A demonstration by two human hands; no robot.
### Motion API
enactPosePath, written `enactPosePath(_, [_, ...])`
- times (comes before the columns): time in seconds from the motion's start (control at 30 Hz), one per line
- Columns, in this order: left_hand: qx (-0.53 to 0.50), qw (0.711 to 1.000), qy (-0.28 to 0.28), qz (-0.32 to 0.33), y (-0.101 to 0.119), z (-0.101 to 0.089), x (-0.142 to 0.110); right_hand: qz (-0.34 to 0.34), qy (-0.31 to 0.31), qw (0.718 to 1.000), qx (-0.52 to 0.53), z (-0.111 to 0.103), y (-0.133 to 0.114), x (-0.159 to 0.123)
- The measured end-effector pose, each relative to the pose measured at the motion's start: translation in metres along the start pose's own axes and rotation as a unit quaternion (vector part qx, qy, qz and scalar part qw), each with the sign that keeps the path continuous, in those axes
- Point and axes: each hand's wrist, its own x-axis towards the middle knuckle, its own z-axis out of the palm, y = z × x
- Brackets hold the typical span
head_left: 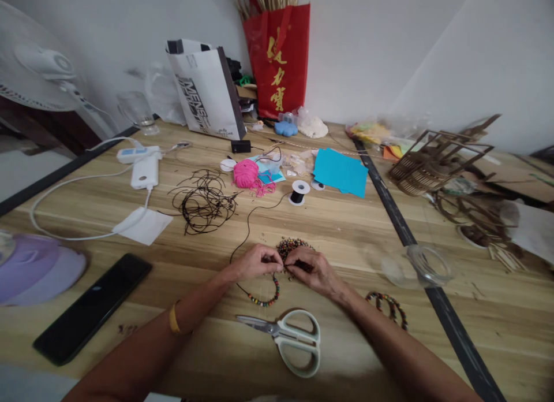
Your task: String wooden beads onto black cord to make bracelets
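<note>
My left hand (255,262) and my right hand (310,269) meet at the middle of the wooden table (329,229), fingers pinched together. Between them runs a black cord (247,223) strung with coloured beads (265,300) that hang in a curve below my left hand. A heap of loose beads (291,246) lies just behind my fingers. The cord leads back to a small black thread spool (298,192). What my right fingertips pinch is too small to make out.
White-handled scissors (289,335) lie near me, a finished bead bracelet (388,306) to their right. A black phone (93,306), tangled black cord (203,201), pink yarn (246,174), blue paper (341,171), a clear tape roll (426,264) and a red bag (279,58) surround the work.
</note>
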Motion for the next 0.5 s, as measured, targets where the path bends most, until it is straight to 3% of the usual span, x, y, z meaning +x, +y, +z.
enactPosePath(0.5, [0.005,1.000,-0.002,0.006,0.0006,0.0003,-0.0006,-0.009,0.011,1.000,-0.003,0.0039,0.0018,-0.0020])
